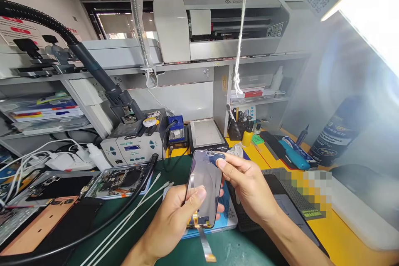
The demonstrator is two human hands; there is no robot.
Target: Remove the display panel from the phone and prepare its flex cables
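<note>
Phone screen panel (205, 187) is up off the tabletop (237, 249), held tilted at near centre, glass reflecting the ceiling; its flex ribbon (206, 246) dangles free from the bottom edge, so I judge the panel is detached and not seated in any frame. My left hand (177, 220) grips it from below, thumb pressed on the front glass, fingers curled behind. My right hand (249, 187) pinches the top right corner between thumb and forefinger, closed on the edge; I cannot tell whether a film is being lifted there. Fitting looks left to do: an opened phone body with exposed board (120, 181) lies on the left, well apart from the panel. Just beneath the hands sits a blue-edged pad (229, 216), and white cables (137, 212) run diagonally across the green mat at near left. Farther back, a rework station (134, 147) with a black hose (93, 70) arching over the left side, and a small heating plate (205, 135). A dark spray can (338, 133) stands far right. The cables and hose crowd the left side.
</note>
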